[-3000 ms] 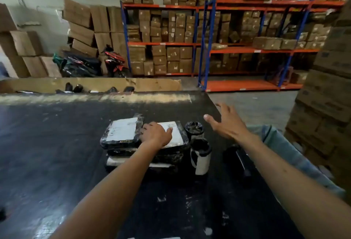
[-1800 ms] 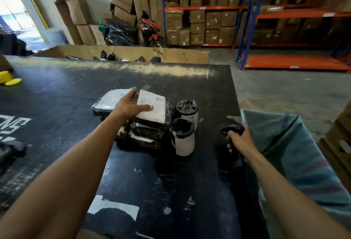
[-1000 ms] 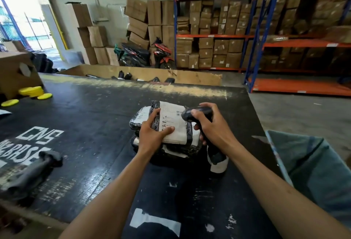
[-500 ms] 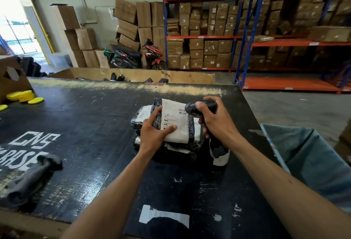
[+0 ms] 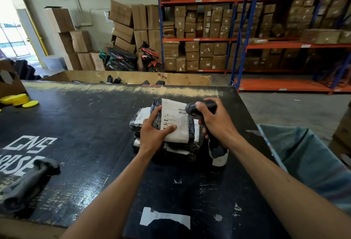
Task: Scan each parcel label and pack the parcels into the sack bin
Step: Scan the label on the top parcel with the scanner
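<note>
While the left hand (image 5: 152, 134) pinches the top parcel (image 5: 176, 125) tilted, the right hand (image 5: 214, 123) beside it grips the scanner (image 5: 201, 108) near its label (image 5: 175, 119).

The left hand (image 5: 152, 134) holds the top parcel (image 5: 174, 125) tilted up on a small stack on the black table (image 5: 85, 125), thumb on its label. The right hand (image 5: 214, 123) grips a scanner (image 5: 199, 108) touching the label's edge. A blue-green sack (image 5: 303, 161) hangs at right.

Both hands (image 5: 152, 134) (image 5: 216, 123) forward, fingers curled
</note>
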`<state>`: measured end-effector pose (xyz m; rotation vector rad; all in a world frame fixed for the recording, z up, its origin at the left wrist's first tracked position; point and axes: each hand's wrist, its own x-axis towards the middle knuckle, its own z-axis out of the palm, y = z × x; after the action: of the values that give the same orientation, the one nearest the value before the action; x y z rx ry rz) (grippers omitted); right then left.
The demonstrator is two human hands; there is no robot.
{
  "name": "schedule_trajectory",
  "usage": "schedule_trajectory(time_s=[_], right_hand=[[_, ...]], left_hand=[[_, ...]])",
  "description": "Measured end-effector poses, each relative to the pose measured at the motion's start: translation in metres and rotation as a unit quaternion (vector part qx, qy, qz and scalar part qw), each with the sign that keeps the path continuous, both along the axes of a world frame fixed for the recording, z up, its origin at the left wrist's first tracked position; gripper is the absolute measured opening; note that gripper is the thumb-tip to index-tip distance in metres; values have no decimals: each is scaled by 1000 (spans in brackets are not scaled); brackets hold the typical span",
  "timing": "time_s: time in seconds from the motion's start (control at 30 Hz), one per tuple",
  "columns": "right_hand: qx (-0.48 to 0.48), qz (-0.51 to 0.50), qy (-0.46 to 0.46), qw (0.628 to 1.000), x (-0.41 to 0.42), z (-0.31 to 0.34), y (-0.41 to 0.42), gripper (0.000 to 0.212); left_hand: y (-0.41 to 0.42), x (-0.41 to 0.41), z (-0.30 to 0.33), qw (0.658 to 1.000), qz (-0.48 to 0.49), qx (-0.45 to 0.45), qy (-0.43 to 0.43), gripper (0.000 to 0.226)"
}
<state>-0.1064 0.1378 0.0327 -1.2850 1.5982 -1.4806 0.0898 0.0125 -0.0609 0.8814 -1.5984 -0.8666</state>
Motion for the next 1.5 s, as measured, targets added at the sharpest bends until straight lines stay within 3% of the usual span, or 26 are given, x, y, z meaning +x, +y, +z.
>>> schedule_trajectory(time_s=[0.47,0.73,1.5], right_hand=[[-4,-12,9,1000,1,2,0,58],[0,-14,8,1000,6,1,-1,71],[0,-12,12,1000,12,2,-1,58]], left_hand=[[3,2,4,1000,0,-9,-3,86],[5,7,5,1000,1,-6,-9,86],[10,10,8,1000,-7,3,4,84]])
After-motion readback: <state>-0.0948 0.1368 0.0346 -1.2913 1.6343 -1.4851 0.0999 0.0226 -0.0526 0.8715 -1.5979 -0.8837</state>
